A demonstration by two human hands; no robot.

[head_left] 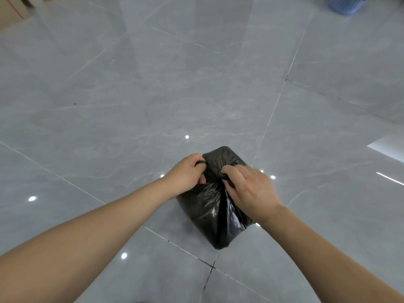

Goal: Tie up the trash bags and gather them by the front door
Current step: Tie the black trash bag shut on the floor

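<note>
A: What is the biggest thing here?

B: The grey tiled floor [153,95]. At its far edges a cardboard box [13,12] and a blue ribbed basket [347,4] are both cut off, so little of either can be made out.

A: And the black trash bag [209,206]?

B: It sits on the floor, under and between the fingers. Its long axis runs from near the person away, leaning slightly left at the far end. Its gathered neck points up.

A: The hands?

B: The left hand [185,176] has curled fingers [202,162] hooked through a thin strip of the bag. The right hand [249,191] pinches the plastic just beside it. The knot itself is hidden behind the fingers.
</note>
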